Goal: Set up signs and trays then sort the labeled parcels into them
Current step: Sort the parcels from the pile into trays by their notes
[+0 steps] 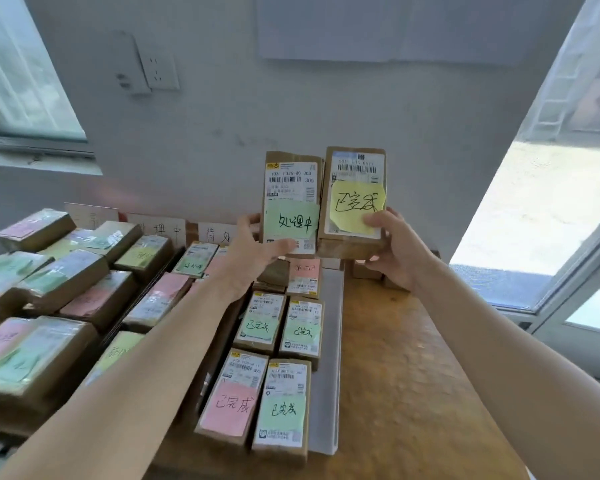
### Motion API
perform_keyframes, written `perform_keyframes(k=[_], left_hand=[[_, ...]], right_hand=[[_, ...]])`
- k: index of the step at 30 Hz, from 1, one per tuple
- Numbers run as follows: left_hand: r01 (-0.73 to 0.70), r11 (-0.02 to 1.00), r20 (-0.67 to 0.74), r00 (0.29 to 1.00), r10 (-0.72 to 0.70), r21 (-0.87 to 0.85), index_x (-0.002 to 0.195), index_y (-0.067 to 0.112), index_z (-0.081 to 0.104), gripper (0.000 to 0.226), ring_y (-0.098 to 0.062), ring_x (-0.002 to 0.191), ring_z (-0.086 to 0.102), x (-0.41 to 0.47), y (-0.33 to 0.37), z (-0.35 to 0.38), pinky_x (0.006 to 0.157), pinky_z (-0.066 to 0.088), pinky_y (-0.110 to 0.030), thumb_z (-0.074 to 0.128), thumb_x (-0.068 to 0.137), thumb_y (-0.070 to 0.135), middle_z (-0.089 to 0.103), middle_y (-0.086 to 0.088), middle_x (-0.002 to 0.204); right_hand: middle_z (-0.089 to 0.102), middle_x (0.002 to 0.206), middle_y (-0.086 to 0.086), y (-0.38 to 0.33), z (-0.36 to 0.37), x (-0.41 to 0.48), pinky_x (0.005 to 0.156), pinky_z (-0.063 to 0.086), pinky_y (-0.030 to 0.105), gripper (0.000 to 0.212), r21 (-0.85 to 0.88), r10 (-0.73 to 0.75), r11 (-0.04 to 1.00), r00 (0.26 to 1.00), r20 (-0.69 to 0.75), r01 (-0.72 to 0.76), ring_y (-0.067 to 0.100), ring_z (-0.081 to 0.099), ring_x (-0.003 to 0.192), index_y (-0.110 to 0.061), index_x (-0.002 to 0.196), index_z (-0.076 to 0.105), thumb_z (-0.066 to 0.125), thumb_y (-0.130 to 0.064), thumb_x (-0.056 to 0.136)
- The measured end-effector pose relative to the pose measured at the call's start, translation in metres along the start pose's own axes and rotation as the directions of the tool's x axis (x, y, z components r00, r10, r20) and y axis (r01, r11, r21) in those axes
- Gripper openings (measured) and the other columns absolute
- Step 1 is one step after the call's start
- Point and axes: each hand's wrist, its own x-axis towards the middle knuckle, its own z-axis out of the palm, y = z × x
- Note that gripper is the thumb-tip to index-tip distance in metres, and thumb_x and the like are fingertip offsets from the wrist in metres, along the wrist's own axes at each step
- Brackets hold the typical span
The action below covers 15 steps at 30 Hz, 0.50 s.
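My left hand (253,251) grips a brown parcel with a green note (291,199), held upright above the table. Beside it, my right hand (394,251) grips a second brown parcel with a yellow note (355,199); my thumb presses on that note. The two parcels stand side by side, labels facing me. Below them a grey tray (329,358) holds several parcels with green and pink notes (284,407). White paper signs (160,230) lean against the wall behind the trays.
Dark trays on the left hold several more parcels (66,282) with green, pink and yellow notes. Bare wooden table top (406,375) lies right of the grey tray. A few parcels (364,268) sit behind my right hand. An open door is at right.
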Motion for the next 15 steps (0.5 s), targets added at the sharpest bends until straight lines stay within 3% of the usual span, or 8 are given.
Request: perform_keyframes(k=[3,5,9,12,15], left_hand=[[-0.017,0.997,-0.02,1.0,0.015,-0.077,0.112,0.024,0.037,0.075,-0.023,0.107,0.063,-0.01,0.009,-0.016,0.099,0.046,-0.042,0.083,0.053,0.02,0.063,-0.009,0.115],[-0.018,0.993,-0.02,1.0,0.016,-0.113,0.109,0.025,0.038,0.074,-0.025,0.107,0.063,-0.016,0.013,-0.022,0.1,0.046,-0.044,0.083,0.05,0.018,0.063,-0.011,0.114],[0.0,0.997,-0.036,0.999,-0.003,-0.082,0.122,0.016,0.032,0.078,-0.023,0.104,0.063,-0.026,0.013,-0.027,0.1,0.045,-0.044,0.079,0.058,0.013,0.065,-0.009,0.11],[0.016,0.999,-0.089,0.996,-0.02,-0.042,0.121,0.017,0.031,0.07,-0.023,0.104,0.063,-0.029,0.008,-0.03,0.098,0.047,-0.043,0.076,0.068,0.007,0.064,-0.009,0.111],[0.03,1.0,-0.14,0.99,-0.031,-0.009,0.121,0.017,0.03,0.071,-0.023,0.105,0.063,-0.027,0.005,-0.036,0.097,0.048,-0.043,0.078,0.071,0.007,0.063,-0.008,0.112]], right_hand=[[0.061,0.122,0.007,-0.01,0.02,-0.006,0.062,0.055,0.03,0.05,0.027,-0.037,0.999,0.999,0.022,0.037,0.026,0.063,0.098,-0.022,0.131,0.043,0.059,-0.02,0.084],[0.062,0.122,0.007,-0.012,0.028,-0.008,0.064,0.05,0.028,0.047,0.029,-0.045,0.999,0.998,0.036,0.044,0.025,0.061,0.098,-0.022,0.129,0.045,0.058,-0.02,0.084],[0.064,0.119,0.005,-0.003,0.032,-0.007,0.074,0.045,0.032,0.025,0.038,-0.036,0.999,0.992,0.119,0.032,0.025,0.06,0.098,-0.025,0.109,0.054,0.054,-0.016,0.086],[0.062,0.123,0.009,0.001,0.034,0.002,0.082,0.053,0.038,0.033,0.038,-0.003,0.999,0.986,0.164,-0.003,0.028,0.06,0.101,-0.022,0.118,0.052,0.054,-0.014,0.086],[0.062,0.124,0.009,0.003,0.043,0.013,0.061,0.053,0.029,0.049,0.01,0.033,0.999,0.982,0.184,-0.036,0.025,0.062,0.097,-0.02,0.132,0.045,0.059,-0.028,0.086]])
